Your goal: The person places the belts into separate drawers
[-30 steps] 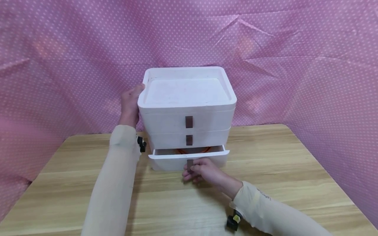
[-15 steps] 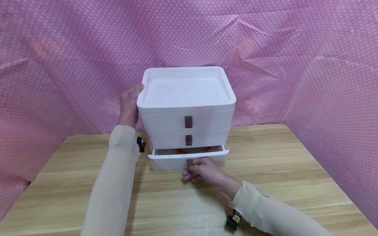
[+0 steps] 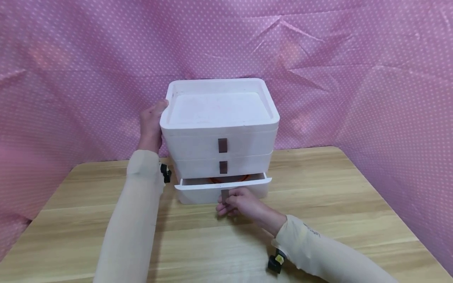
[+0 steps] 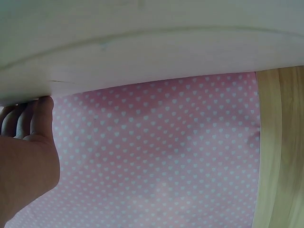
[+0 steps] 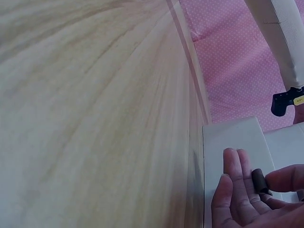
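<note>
A white drawer unit (image 3: 219, 137) stands on the table, its bottom drawer (image 3: 198, 193) pulled partly out. My right hand (image 3: 244, 204) pinches the dark pull tab (image 5: 260, 181) on that drawer's front between thumb and finger, the other fingers extended below. My left hand (image 3: 151, 122) presses on the unit's left side, thumb at the top rim; in the left wrist view the fingertips (image 4: 45, 102) touch the white side wall. Inside the open drawer a curved orange strand (image 3: 244, 178) shows in part; the rest is hidden under the drawer above.
The two upper drawers are closed, each with a brown pull tab (image 3: 222, 145). A shallow tray top (image 3: 219, 108) caps the unit. Pink dotted cloth (image 3: 318, 78) hangs behind and beside the wooden table (image 3: 318, 188).
The whole scene has shifted slightly left in the head view. Both hands keep their places on the unit, and the drawer stands about as far out as before.
</note>
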{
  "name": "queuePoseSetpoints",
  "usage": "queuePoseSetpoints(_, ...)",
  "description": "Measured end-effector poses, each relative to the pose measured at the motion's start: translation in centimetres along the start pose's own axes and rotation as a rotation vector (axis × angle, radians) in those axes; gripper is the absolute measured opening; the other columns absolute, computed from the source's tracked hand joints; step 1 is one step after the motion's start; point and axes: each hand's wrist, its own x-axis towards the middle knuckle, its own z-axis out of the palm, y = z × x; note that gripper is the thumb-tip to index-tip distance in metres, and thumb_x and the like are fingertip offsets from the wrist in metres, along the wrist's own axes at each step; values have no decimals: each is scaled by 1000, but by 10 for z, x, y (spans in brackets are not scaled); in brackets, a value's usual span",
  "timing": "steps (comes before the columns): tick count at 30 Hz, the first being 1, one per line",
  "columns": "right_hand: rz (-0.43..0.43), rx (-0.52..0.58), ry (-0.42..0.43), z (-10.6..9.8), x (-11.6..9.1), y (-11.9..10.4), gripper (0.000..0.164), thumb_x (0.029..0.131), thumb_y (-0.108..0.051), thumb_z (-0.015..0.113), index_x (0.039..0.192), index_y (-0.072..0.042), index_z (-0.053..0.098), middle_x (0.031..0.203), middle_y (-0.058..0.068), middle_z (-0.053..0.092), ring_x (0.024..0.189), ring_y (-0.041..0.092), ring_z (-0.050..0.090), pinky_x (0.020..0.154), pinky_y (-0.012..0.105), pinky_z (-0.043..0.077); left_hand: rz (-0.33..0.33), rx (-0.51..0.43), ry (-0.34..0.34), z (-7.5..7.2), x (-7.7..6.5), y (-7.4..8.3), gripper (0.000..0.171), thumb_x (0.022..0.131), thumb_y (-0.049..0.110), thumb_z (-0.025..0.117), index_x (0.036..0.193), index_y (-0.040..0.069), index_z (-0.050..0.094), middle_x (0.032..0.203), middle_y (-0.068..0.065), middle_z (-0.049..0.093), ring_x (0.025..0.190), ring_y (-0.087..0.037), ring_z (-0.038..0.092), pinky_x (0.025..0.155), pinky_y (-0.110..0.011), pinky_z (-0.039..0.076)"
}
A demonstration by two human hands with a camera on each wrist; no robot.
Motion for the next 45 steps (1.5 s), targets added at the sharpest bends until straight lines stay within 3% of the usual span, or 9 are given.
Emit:
queuePoseSetpoints(10, -1, 5, 13, 0, 1, 0, 27, 96, 0, 41, 113, 13, 58, 100, 20, 70, 94, 31, 69, 82, 39, 55, -7, 15, -2, 0, 1, -1, 44, 88, 43, 69, 59, 16, 52, 82, -2, 68, 76, -16, 63, 68, -26, 56)
queuePoseSetpoints(19, -12, 15, -4, -3, -1, -1, 28, 96, 1, 41, 115, 16, 55, 102, 23, 69, 94, 32, 69, 83, 41, 56, -7, -9, -13, 4, 2, -1, 39, 88, 42, 70, 63, 15, 58, 87, -3, 69, 79, -17, 64, 71, -27, 56)
queuePoseSetpoints(26, -6, 15, -26, -3, 2, -2, 29, 97, 0, 42, 117, 15, 55, 103, 22, 69, 95, 32, 69, 85, 43, 55, 12, -6, 20, 3, 0, -1, 39, 88, 39, 70, 61, 15, 57, 86, -3, 68, 79, -16, 63, 71, -27, 55)
queuePoseSetpoints(45, -11, 42, 4, -1, 4, -1, 26, 97, 3, 42, 116, 16, 55, 102, 24, 69, 96, 32, 69, 87, 42, 55, -5, 18, 18, 1, 1, -1, 39, 87, 42, 70, 62, 15, 57, 88, -4, 70, 80, -18, 65, 70, -27, 56)
